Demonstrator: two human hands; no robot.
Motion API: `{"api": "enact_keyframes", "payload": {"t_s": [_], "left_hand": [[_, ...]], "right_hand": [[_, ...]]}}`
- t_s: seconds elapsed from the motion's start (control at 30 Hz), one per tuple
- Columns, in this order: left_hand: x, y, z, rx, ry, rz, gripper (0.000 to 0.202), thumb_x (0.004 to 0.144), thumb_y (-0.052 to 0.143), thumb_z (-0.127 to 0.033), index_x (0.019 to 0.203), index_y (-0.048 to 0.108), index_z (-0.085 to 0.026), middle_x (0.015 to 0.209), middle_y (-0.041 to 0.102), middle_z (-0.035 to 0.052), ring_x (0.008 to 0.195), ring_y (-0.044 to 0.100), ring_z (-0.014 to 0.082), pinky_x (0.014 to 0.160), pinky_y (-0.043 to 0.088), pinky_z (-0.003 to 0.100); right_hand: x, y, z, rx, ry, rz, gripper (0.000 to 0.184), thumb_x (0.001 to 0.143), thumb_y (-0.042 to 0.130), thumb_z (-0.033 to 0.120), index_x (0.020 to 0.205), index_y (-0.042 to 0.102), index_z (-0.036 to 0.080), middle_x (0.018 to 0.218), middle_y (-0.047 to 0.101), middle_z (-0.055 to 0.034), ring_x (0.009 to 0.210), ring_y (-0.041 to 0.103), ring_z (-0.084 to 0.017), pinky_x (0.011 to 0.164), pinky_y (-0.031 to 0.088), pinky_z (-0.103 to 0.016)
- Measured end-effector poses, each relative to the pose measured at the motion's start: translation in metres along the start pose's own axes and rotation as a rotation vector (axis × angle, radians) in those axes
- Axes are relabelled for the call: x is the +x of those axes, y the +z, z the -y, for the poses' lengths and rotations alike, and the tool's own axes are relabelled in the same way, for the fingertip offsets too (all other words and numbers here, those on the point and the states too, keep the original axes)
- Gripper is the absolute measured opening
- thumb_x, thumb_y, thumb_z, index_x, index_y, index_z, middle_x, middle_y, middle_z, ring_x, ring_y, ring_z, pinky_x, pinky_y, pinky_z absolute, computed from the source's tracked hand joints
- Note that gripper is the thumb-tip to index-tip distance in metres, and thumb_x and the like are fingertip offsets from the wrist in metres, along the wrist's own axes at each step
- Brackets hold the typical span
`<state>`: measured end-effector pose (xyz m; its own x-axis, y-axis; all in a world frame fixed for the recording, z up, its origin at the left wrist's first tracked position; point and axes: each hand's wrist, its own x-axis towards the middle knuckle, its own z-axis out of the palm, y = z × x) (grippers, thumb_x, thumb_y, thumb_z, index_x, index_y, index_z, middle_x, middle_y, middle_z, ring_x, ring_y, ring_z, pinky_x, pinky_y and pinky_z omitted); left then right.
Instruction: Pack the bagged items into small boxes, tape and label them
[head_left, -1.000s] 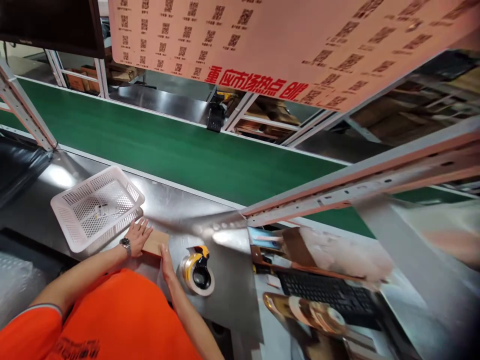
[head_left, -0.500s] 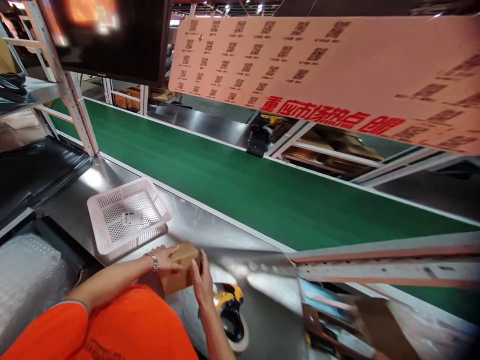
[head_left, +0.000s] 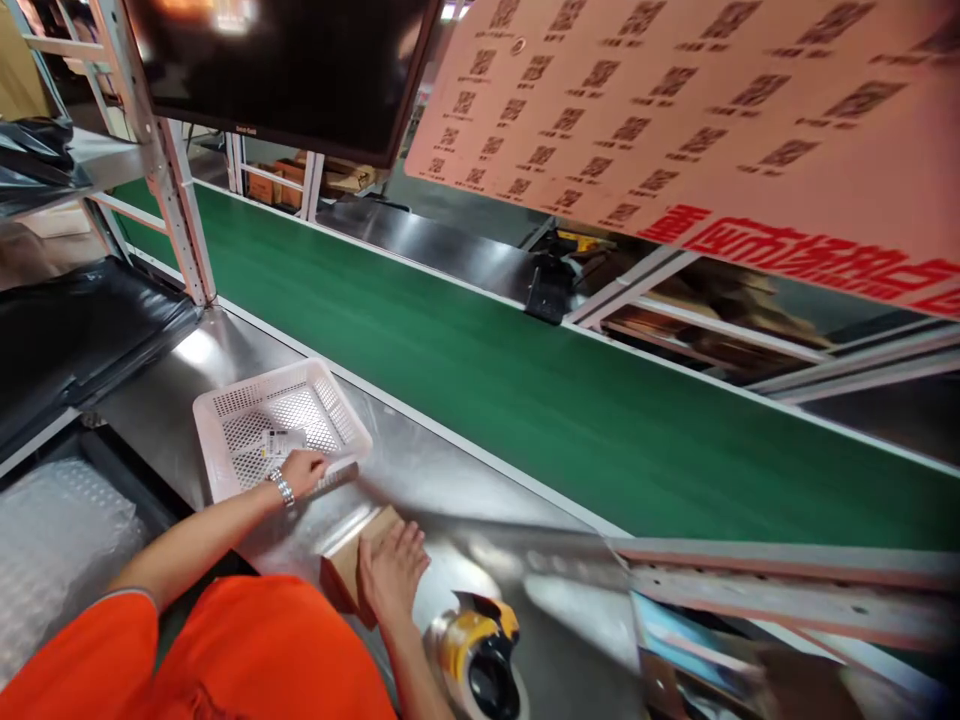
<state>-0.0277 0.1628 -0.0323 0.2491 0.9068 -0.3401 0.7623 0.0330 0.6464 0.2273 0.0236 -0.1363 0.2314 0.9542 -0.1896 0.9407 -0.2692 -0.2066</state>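
Observation:
My left hand [head_left: 304,472], with a metal watch on the wrist, is at the near rim of a white perforated plastic basket [head_left: 214,445]. Its fingers are curled together, and whatever they may hold is hidden. A small sheet of printed labels [head_left: 283,442] lies inside the basket, just beyond the hand. Flat on top of a small brown cardboard box [head_left: 349,560] rests my right hand [head_left: 394,570], its fingers stretched out. The box sits on the metal table close to my body. Right of that hand stands a yellow and black tape dispenser [head_left: 480,650].
A green conveyor belt [head_left: 450,370] runs behind the metal table [head_left: 555,590]. Bubble wrap [head_left: 60,550] fills a black bin at left. A monitor [head_left: 285,80] and a pink board with codes [head_left: 637,130] hang above. A metal frame post [head_left: 176,200] rises at left.
My left hand has left the box and moved up and left to the basket. The right hand has gone from the box's side to flat on its top. The view has shifted.

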Motion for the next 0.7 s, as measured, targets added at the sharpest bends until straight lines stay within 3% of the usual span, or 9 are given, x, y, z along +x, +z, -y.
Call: {"api": "enact_keyframes", "payload": {"t_s": [0.1, 0.2, 0.3, 0.43, 0.7], "left_hand": [[0.021, -0.040, 0.035, 0.049, -0.106, -0.092, 0.043, 0.119, 0.053, -0.013, 0.140, 0.090, -0.005, 0.131, 0.094, 0.0166, 0.123, 0.084, 0.0283, 0.115, 0.062, 0.035], [0.033, -0.060, 0.069, 0.117, -0.185, -0.095, 0.037, 0.109, 0.065, -0.002, 0.138, 0.088, -0.003, 0.142, 0.091, 0.0201, 0.136, 0.081, 0.0322, 0.122, 0.059, 0.036], [0.042, -0.062, 0.092, 0.191, -0.206, -0.038, 0.036, 0.099, 0.083, -0.002, 0.134, 0.087, -0.007, 0.157, 0.084, 0.0248, 0.153, 0.074, 0.0375, 0.135, 0.054, 0.039], [0.057, -0.058, 0.104, 0.275, -0.225, 0.038, 0.046, 0.095, 0.098, -0.011, 0.138, 0.083, -0.006, 0.166, 0.077, 0.0306, 0.165, 0.065, 0.0450, 0.145, 0.046, 0.050], [0.081, -0.064, 0.108, 0.285, -0.249, 0.155, 0.051, 0.087, 0.107, -0.015, 0.132, 0.084, -0.011, 0.154, 0.085, 0.0187, 0.150, 0.077, 0.0367, 0.138, 0.055, 0.053]], "right_hand": [[-0.002, 0.006, 0.012, 0.011, 0.040, -0.052, 0.106, 0.121, 0.034, 0.062, 0.189, 0.036, -0.019, 0.203, 0.024, -0.0482, 0.193, 0.027, -0.063, 0.155, 0.019, -0.088], [-0.005, 0.011, 0.014, 0.030, 0.023, -0.100, 0.109, 0.118, 0.036, 0.064, 0.187, 0.038, -0.020, 0.202, 0.026, -0.0489, 0.192, 0.031, -0.064, 0.154, 0.020, -0.090], [-0.005, 0.013, 0.009, 0.054, 0.020, -0.142, 0.109, 0.116, 0.035, 0.063, 0.186, 0.042, -0.020, 0.201, 0.031, -0.0485, 0.191, 0.034, -0.063, 0.154, 0.020, -0.090], [-0.005, 0.016, 0.002, 0.078, 0.016, -0.182, 0.107, 0.114, 0.037, 0.062, 0.183, 0.047, -0.020, 0.199, 0.037, -0.0479, 0.189, 0.038, -0.064, 0.154, 0.021, -0.090], [-0.005, 0.024, -0.014, 0.075, -0.027, -0.194, 0.105, 0.114, 0.039, 0.062, 0.179, 0.052, -0.020, 0.196, 0.043, -0.0475, 0.187, 0.042, -0.063, 0.155, 0.021, -0.088]]}}
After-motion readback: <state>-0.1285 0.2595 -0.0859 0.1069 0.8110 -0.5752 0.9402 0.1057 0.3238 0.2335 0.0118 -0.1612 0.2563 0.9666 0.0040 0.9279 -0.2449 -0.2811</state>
